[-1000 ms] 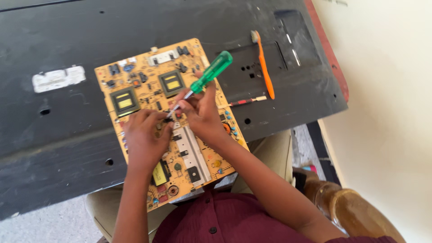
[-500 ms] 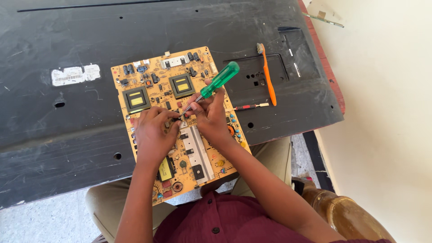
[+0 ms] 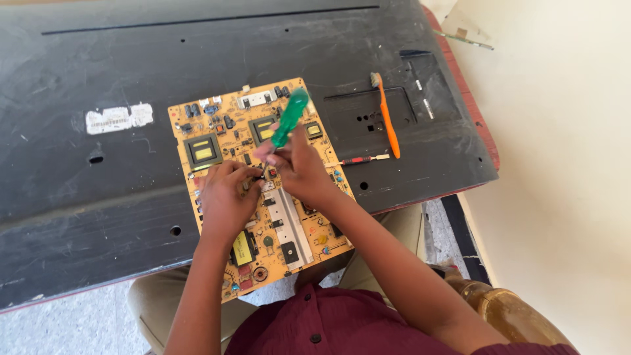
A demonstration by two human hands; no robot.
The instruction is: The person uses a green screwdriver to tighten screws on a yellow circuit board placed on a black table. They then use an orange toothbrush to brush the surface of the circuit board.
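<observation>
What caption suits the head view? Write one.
Right hand holds green-handled screwdriver on yellow circuit board; left hand steadies it.

Right hand (image 3: 303,172): closed round a green-handled screwdriver (image 3: 286,122), tip down on the board, handle tilted up and away
Left hand (image 3: 223,197): resting on the yellow circuit board (image 3: 217,125), fingertips just beside the screwdriver tip
Circuit board: lies flat on a large black panel (image 3: 131,59), near edge overhanging toward the person's lap
Orange toothbrush (image 3: 386,117): on the panel, right of the board
Small red-and-black tool (image 3: 360,160): between board and toothbrush
White sticker (image 3: 118,119): left of the board
</observation>
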